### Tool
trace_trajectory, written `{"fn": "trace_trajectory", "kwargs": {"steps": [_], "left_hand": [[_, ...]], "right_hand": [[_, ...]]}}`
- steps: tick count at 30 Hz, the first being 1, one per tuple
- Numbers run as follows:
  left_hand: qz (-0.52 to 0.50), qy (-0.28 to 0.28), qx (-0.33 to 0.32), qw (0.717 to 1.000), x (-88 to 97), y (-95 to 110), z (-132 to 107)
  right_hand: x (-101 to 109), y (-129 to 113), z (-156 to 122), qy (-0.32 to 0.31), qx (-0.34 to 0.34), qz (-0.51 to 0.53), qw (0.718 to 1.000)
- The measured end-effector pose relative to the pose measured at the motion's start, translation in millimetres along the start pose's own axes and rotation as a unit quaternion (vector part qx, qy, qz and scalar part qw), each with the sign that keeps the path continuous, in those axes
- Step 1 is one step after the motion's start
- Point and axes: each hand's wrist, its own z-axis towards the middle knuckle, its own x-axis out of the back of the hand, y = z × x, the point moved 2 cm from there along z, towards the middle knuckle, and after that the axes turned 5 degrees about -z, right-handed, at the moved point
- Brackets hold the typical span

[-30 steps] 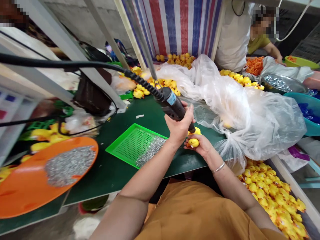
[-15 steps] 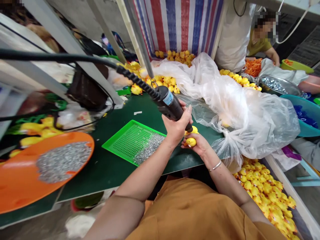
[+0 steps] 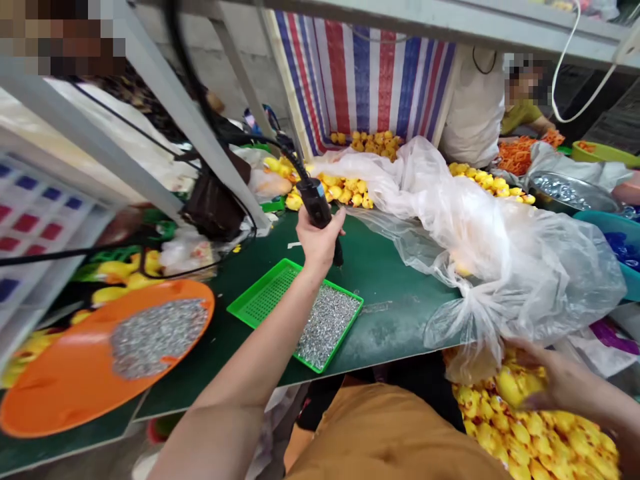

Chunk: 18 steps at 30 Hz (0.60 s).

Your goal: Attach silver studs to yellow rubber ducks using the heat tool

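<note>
My left hand (image 3: 320, 243) is wrapped around a black electric screwdriver (image 3: 315, 200), which hangs from a coiled cord and points down above the table. Below its tip is a green tray (image 3: 260, 290) with many small metal screws (image 3: 330, 320) heaped in its right part. My right hand (image 3: 555, 377) is low on the right over a bin of yellow toy ducks (image 3: 525, 433). A blurred toy duck (image 3: 517, 387) shows between its thumb and fingers. Motion smears those fingers, so whether they grip the duck is unclear.
An orange basin (image 3: 65, 373) with more screws stands on the left of the green table (image 3: 390, 267). A clear plastic bag (image 3: 500, 233) covers its right side. Yellow ducks (image 3: 345, 190) lie at the back. Metal frame posts (image 3: 165, 120) rise at left. A co-worker (image 3: 525, 113) sits far right.
My right hand has left the screwdriver tip, where it held toy ducks, and moved right and down to the bin. The left hand has lifted the screwdriver away. The view has shifted.
</note>
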Motion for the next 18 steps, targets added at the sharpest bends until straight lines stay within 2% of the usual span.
{"fn": "trace_trajectory", "kwargs": {"steps": [1,2,4,5,7,8,10,12,15,17,18], "left_hand": [[0.019,-0.002,0.001,1.000,1.9,-8.3,4.3],[0.035,-0.004,0.001,0.999,2.9,-15.1,7.7],[0.062,-0.007,-0.006,0.998,2.7,-24.0,13.0],[0.077,-0.008,-0.012,0.997,2.0,-26.7,15.2],[0.110,-0.014,-0.024,0.994,0.8,-30.0,18.9],[0.127,-0.018,-0.029,0.991,0.6,-31.1,20.4],[0.149,-0.031,-0.032,0.988,1.5,-32.3,22.5],[0.156,-0.053,-0.024,0.986,4.3,-31.8,23.1],[0.177,-0.096,-0.019,0.979,12.5,-22.4,21.0],[0.204,-0.083,-0.080,0.972,20.6,-4.9,16.5],[0.214,-0.057,-0.141,0.965,24.8,7.5,12.5]], "right_hand": [[8.2,10.6,-9.7,0.003,-0.018,-0.005,1.000],[14.4,9.7,-12.7,-0.007,-0.010,0.016,1.000],[22.0,-20.1,3.1,-0.023,0.043,0.098,0.994],[23.2,-43.3,21.4,-0.026,0.069,0.135,0.988],[23.1,-90.4,71.4,0.045,0.106,0.163,0.980],[21.0,-109.2,98.8,0.085,0.107,0.147,0.980],[14.0,-131.1,146.8,0.144,0.064,0.043,0.987],[6.8,-134.0,176.1,0.171,0.040,-0.110,0.978],[-2.0,-112.6,186.2,0.159,0.028,-0.263,0.951],[-4.0,-90.2,183.6,0.163,0.027,-0.274,0.948],[-3.0,-78.4,183.0,0.175,0.027,-0.252,0.951]]}}
